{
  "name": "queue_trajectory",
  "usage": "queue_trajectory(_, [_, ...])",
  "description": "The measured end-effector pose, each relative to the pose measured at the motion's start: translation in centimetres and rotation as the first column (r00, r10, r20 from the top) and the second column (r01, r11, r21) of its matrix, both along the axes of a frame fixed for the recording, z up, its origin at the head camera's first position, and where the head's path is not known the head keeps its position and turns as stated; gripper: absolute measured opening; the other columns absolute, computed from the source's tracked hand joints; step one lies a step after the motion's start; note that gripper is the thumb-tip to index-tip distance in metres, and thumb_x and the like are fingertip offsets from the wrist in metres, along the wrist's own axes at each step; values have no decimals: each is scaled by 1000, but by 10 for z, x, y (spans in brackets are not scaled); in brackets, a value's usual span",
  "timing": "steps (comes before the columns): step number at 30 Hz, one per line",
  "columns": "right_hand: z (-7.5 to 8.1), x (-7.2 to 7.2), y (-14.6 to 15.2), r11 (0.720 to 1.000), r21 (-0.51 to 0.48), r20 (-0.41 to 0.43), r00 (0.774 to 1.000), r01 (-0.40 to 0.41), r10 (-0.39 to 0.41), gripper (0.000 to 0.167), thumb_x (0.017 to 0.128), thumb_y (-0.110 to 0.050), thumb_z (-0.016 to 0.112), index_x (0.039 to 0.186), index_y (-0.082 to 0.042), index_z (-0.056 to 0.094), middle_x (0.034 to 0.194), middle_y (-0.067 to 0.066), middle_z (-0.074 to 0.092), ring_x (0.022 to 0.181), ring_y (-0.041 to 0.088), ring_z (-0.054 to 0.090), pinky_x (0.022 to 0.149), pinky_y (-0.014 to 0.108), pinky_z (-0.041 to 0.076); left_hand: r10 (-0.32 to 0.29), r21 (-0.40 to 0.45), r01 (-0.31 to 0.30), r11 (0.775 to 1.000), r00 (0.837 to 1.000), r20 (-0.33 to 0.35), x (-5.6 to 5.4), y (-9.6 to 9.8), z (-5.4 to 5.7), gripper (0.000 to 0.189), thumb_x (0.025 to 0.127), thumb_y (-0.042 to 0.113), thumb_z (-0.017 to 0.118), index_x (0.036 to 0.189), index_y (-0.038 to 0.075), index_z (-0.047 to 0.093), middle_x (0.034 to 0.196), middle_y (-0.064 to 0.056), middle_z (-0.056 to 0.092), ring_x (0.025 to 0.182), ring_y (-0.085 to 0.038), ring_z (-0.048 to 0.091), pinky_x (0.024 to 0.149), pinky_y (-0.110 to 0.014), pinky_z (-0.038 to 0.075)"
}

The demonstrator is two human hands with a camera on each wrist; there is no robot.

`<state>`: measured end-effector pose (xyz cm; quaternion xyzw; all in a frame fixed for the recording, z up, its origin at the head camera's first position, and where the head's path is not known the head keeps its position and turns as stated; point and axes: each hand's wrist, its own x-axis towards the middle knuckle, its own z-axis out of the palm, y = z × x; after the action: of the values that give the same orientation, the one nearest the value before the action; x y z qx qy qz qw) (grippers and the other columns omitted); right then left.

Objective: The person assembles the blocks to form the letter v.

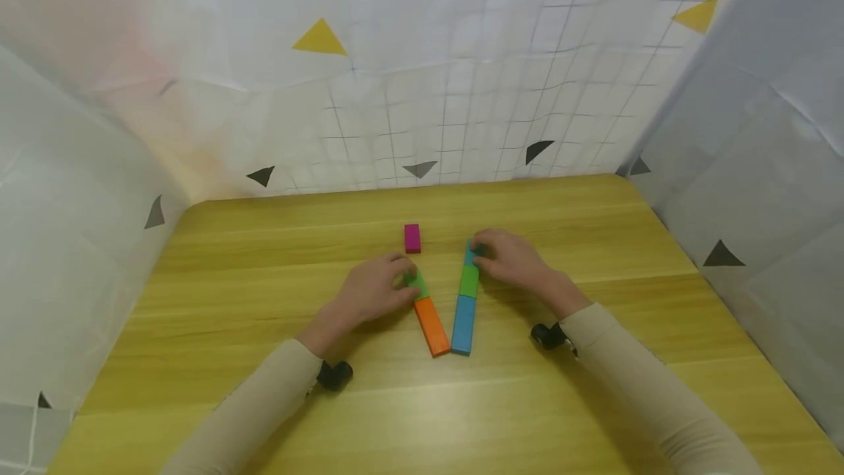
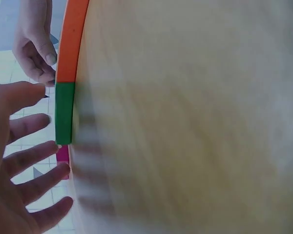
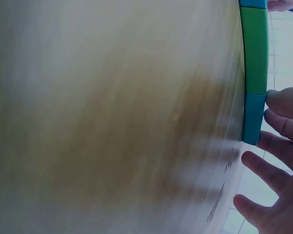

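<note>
My left hand (image 1: 377, 286) hovers over a green block (image 1: 418, 286), its fingers spread in the left wrist view. That block meets the upper end of an orange block (image 1: 432, 327); together they form a slanted row. In the other row, a long blue block (image 1: 464, 322), a green block (image 1: 469, 281) and a smaller blue block (image 1: 469, 253) lie end to end. My right hand (image 1: 511, 259) is at that smaller blue block (image 3: 254, 117), its fingertips right at the top and far end, fingers fairly straight. The lower ends of both rows nearly meet, making a V.
A small magenta block (image 1: 412, 238) lies alone beyond the left row. The wood-grain table (image 1: 422, 416) is enclosed by white sheets (image 1: 409, 108) at the back and sides, marked with grid lines and triangles. Dark wrist devices (image 1: 335, 375) sit at both sleeves.
</note>
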<state>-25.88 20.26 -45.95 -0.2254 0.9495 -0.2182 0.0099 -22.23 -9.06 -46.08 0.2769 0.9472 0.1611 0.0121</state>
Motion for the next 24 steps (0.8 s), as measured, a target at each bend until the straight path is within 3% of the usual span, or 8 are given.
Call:
queue_trajectory(12, [1,0,-1,1000,-1,-7,1000,-13,13,21,92,-20,69,111,-10,69,121,9,69,116,29,63,99,49,50,40,47,-38,998,998,-39,-19,-6,5,30,92,41,58,115,26,68,117,6,65,98,-17,64,79,-34,54])
queue_trajectory(17, [0,0,0,1000,13,-8,1000,-7,7,21,93,-21,68,111,-11,69,123,8,68,118,29,63,100,49,50,22,49,-18,999,997,-79,-30,-9,5,30,92,39,59,117,24,69,117,4,65,98,-19,65,79,-35,54])
queue_trajectory(24, [2,0,0,1000,13,1,1000,-9,9,22,93,-22,68,112,-10,69,123,8,69,118,29,63,101,49,50,-2,36,7,999,993,-120,-46,-12,2,37,91,37,63,126,25,65,127,-1,63,111,-22,63,89,-41,54])
